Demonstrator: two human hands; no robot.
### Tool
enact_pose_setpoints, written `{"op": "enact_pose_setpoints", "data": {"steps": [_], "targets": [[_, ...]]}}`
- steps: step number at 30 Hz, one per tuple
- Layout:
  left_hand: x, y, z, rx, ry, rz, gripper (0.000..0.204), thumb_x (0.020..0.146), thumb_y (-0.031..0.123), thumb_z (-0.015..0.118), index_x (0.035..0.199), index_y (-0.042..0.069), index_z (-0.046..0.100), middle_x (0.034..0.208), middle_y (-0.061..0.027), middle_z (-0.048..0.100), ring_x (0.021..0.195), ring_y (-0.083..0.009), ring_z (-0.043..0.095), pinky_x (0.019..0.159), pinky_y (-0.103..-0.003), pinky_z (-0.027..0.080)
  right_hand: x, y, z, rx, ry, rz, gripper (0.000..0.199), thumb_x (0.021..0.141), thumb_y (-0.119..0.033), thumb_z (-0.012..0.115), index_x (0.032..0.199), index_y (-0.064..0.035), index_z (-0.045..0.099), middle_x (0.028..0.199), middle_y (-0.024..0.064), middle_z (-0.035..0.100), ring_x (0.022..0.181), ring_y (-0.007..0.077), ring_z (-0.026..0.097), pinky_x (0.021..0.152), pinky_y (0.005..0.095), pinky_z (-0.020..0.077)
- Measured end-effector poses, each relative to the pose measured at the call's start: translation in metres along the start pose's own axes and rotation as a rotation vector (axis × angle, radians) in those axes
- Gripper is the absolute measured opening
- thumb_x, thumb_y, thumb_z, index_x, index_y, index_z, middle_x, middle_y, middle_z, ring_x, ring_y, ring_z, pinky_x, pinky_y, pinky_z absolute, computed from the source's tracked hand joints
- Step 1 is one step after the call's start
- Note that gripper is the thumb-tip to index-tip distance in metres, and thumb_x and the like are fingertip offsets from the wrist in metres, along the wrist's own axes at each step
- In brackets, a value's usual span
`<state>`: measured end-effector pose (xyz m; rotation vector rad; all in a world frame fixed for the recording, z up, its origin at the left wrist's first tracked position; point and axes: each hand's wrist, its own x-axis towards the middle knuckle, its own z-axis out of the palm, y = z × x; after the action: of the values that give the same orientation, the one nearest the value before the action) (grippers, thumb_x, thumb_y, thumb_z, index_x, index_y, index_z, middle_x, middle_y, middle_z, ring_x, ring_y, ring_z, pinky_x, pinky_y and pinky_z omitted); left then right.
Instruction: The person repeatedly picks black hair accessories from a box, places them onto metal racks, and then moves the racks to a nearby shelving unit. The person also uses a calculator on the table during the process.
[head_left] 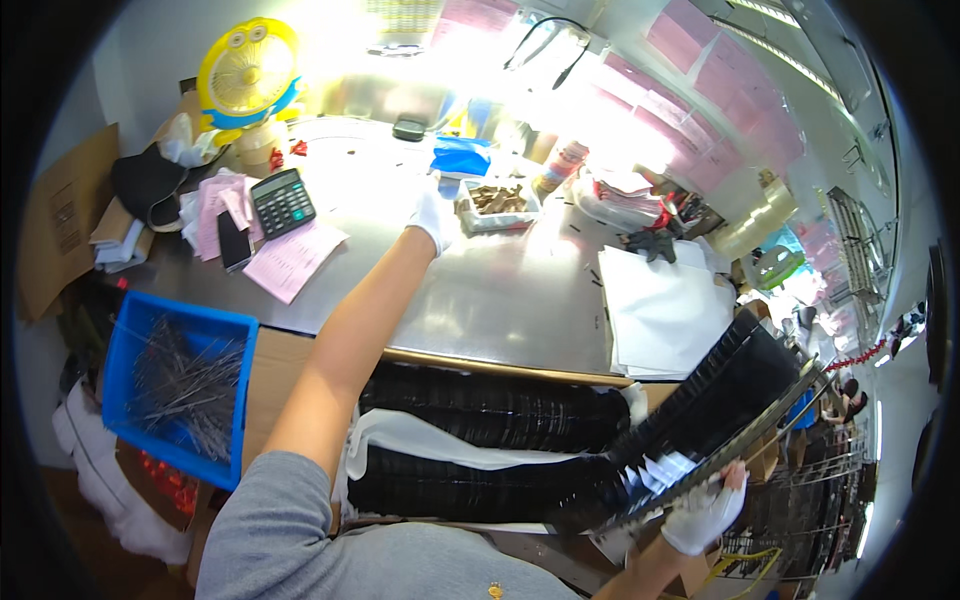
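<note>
My left arm stretches across the steel table, and my left hand (427,215), in a white glove, is over it beside a blue packet (461,157) and a clear tray of brown pieces (499,200). Glare washes out its fingers, so their hold cannot be made out. At the lower right, my right hand (706,512), gloved white with bare fingertips, is closed on the edge of a long metal rack (735,440). The rack is tilted and carries a row of black, glossy parts (735,385). Below the table edge, rows of similar black parts (490,405) lie in a carton with white sheeting (430,440).
A blue bin (245,400) of thin metal rods stands at left. A calculator (283,203), phone (235,240), pink sheets (292,262) and yellow fan (250,75) occupy the table's left side. White sheets (665,310) lie at right. Hanging racks (810,510) stand beyond.
</note>
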<state>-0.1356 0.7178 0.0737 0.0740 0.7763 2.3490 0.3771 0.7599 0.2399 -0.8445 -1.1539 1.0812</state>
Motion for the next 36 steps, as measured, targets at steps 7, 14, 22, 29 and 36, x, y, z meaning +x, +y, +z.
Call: {"op": "enact_pose_setpoints", "data": {"steps": [7, 14, 22, 29, 36], "targets": [[-0.224, -0.005, 0.092, 1.018, -0.597, 0.760, 0.074, 0.094, 0.033, 0.066, 0.150, -0.002, 0.033, 0.144, -0.0261, 0.044, 0.136, -0.0381, 0.042, 0.117, -0.046, 0.031, 0.067, 0.048, 0.136, 0.665, -0.560, 0.287, 0.038, 0.103, -0.018, 0.040, 0.065, -0.0143, 0.039, 0.051, -0.0038, 0.028, 0.040, 0.0098, 0.027, 0.047, 0.0279, 0.0323], [-0.200, 0.049, 0.150, 1.472, -0.164, 1.282, 0.042, 0.070, 0.002, 0.072, 0.111, 0.012, 0.073, 0.108, -0.0082, 0.072, 0.099, -0.0268, 0.069, 0.091, -0.037, 0.053, 0.007, 0.137, 0.224, 1.721, -0.465, 1.505, 0.033, 0.105, -0.018, 0.033, 0.099, 0.0016, 0.059, 0.079, 0.0053, 0.063, 0.076, 0.0200, 0.064, 0.075, 0.0326, 0.0554], [-0.130, 0.048, 0.188, 2.158, -0.143, 0.731, 0.025, 0.083, 0.022, 0.063, 0.104, 0.014, 0.074, 0.092, -0.0124, 0.074, 0.092, -0.0316, 0.071, 0.082, -0.044, 0.054, -0.026, 0.212, 0.231, 0.959, -0.543, 1.576, 0.053, 0.107, -0.046, 0.023, 0.104, -0.0071, 0.059, 0.077, -0.0053, 0.057, 0.067, 0.0136, 0.053, 0.069, 0.0387, 0.0464], [-0.138, 0.032, 0.083, 1.641, -0.546, 1.316, 0.050, 0.070, 0.000, 0.068, 0.119, 0.008, 0.061, 0.113, -0.0097, 0.062, 0.107, -0.0331, 0.058, 0.096, -0.045, 0.044, 0.027, 0.241, 0.197, 0.590, -0.835, 1.219, 0.043, 0.104, -0.036, 0.034, 0.117, -0.0030, 0.058, 0.101, 0.0070, 0.063, 0.087, 0.0240, 0.057, 0.085, 0.0475, 0.0479], [-0.103, -0.011, -0.055, 2.056, -0.368, 1.058, 0.039, 0.068, -0.002, 0.066, 0.107, 0.004, 0.066, 0.124, -0.0157, 0.059, 0.123, -0.0404, 0.052, 0.107, -0.048, 0.042, 0.116, 0.233, 0.152, 0.192, -0.699, 1.048, 0.054, 0.101, -0.046, 0.052, 0.133, -0.0023, 0.054, 0.139, 0.0155, 0.058, 0.135, 0.0316, 0.051, 0.109, 0.0511, 0.0443]]}}
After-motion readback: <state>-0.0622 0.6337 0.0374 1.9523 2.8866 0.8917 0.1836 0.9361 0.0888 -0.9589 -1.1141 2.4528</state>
